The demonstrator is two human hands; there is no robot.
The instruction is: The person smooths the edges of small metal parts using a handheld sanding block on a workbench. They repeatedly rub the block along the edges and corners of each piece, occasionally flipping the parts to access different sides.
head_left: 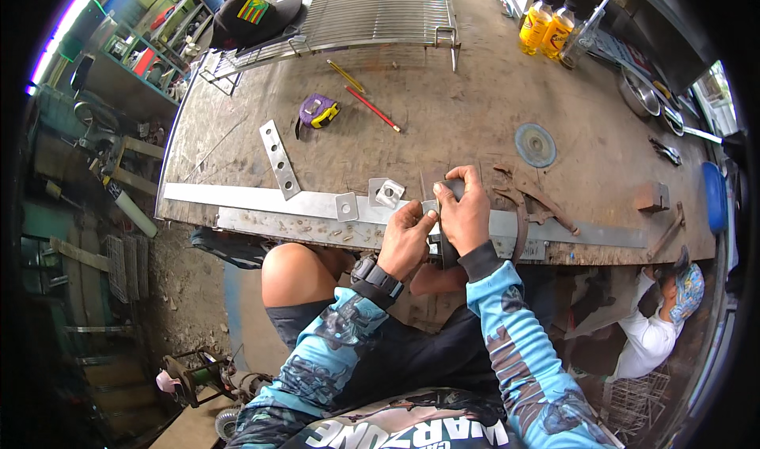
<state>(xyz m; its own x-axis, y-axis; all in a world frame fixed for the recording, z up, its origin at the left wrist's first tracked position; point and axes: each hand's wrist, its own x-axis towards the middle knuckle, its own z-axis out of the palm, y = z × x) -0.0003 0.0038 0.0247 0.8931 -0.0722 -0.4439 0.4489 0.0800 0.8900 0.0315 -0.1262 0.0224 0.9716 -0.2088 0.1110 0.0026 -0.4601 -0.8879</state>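
Note:
Over the bench's near edge, my left hand (406, 239) pinches a small flat metal piece (428, 207) between thumb and fingers. Close against it, my right hand (464, 211) is closed round a dark, flat, block-like piece (453, 188), thumb on top. Fingers partly hide both pieces, and whether they touch is hard to tell. Left of my hands lie a square metal plate with a hole (347, 207) and two overlapping holed plates (388, 193). Farther left, a metal strip with several holes (279, 157) rests across a long flat metal bar (237, 198).
Beyond are a purple-yellow tape measure (320, 111), red pencil (374, 108), yellow pencil (346, 76), grinding disc (536, 145), wire rack (372, 13) and cap (255, 20). Rusty clamp-like tools (538, 203), a hammer (669, 231) and bottles (536, 23) stand right. Another person (653, 330) crouches lower right.

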